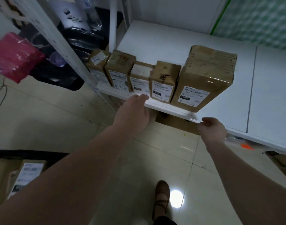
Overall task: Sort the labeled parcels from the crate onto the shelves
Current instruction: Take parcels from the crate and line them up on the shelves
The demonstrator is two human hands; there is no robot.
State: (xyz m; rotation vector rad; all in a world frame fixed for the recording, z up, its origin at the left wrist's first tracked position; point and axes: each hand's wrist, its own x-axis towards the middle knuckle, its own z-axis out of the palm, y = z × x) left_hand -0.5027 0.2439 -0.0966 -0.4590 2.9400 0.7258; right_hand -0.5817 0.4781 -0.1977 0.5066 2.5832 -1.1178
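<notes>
Several brown labeled parcels stand in a row along the front of a white shelf (171, 36). The largest parcel (205, 75) is at the right end; a narrower one (165, 80) stands beside it, then a small white-topped parcel (139, 78). My left hand (132, 114) reaches to the shelf's front edge, its fingertips just below the small white-topped parcel, holding nothing. My right hand (212, 129) hovers below the shelf edge under the largest parcel, fingers loosely curled and empty. A black crate (25, 154) with a labeled parcel (25, 176) inside sits at the lower left.
A white shelf upright (61, 43) rises left of the parcels. Pink wrapped goods (14, 57) and black bags (74, 39) lie on the neighbouring rack. A cardboard box (176, 124) sits on the floor under the shelf. My shoe (161, 197) stands on the tiled floor.
</notes>
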